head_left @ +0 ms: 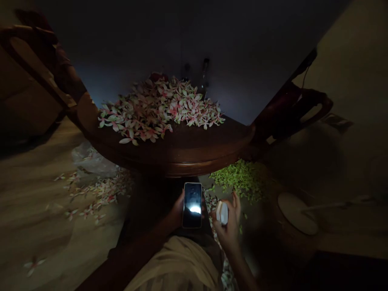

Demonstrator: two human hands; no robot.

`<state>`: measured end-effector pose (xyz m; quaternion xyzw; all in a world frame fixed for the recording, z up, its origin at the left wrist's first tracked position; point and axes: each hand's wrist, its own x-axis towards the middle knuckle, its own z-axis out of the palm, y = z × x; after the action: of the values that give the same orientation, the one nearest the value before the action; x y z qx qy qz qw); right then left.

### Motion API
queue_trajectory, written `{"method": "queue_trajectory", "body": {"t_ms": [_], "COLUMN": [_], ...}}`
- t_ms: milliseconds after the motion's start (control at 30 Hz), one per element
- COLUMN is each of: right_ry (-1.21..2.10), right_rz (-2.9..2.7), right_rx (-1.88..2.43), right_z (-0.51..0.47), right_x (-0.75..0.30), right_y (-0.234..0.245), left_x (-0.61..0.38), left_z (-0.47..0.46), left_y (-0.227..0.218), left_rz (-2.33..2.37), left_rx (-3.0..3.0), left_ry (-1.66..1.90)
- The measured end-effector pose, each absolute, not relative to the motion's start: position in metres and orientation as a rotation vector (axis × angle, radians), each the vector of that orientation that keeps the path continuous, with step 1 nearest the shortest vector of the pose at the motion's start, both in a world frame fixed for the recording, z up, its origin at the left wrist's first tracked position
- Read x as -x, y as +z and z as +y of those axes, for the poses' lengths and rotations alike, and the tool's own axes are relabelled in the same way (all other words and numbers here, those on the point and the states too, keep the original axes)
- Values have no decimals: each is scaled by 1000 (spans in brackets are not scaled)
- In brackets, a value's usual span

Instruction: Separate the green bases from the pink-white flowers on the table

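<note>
My left hand is closed around a smartphone, held upright above my lap. The phone's screen is mostly dark, with a bright white reflection or glow low on it. To the right of the phone, my right hand grips a small white rounded case between thumb and fingers. What kind of case it is cannot be made out. My lap is covered by light cloth below both hands.
A dark wooden table with a rounded edge stands ahead, bearing a pile of pink-white flowers and a bottle. Green buds or petals lie heaped at right. A plastic bag and scattered flowers are on the floor at left.
</note>
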<state>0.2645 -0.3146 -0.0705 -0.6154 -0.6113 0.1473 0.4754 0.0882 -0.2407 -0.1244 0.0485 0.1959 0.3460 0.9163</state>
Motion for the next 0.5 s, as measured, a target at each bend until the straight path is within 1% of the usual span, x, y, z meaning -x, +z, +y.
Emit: {"method": "queue_trajectory", "body": {"t_ms": [67,133,200,300,367,433,500], "right_ry": [379,507,783,1306,1492,1508,1375], "right_rz": [-1447,-1301,-993,-417,-208,-230,-370], "right_rx": [1529,1559,1553,1379,1244,1199,1244], "right_z": [-310,-308,-310,-312,-308,-296,-280], "right_x": [-270,-266,-254,-229,-216,-210,-213], "right_y": [-71,-78,-88,-99,-102,-103,-104], "left_x": [-86,-87,-90,-99,-102,-99,-91], "left_z": [-238,-237,-237,-242,-249,-259,-267], "left_y": [-122,-120,-119,-116,-113,-111,-110], "left_rz": [353,355,409,521,653,801,888], "left_rx": [-94,-103,-127,-311,-582,-842,-956], "left_ry": [741,768,801,937,1006,972,912]}}
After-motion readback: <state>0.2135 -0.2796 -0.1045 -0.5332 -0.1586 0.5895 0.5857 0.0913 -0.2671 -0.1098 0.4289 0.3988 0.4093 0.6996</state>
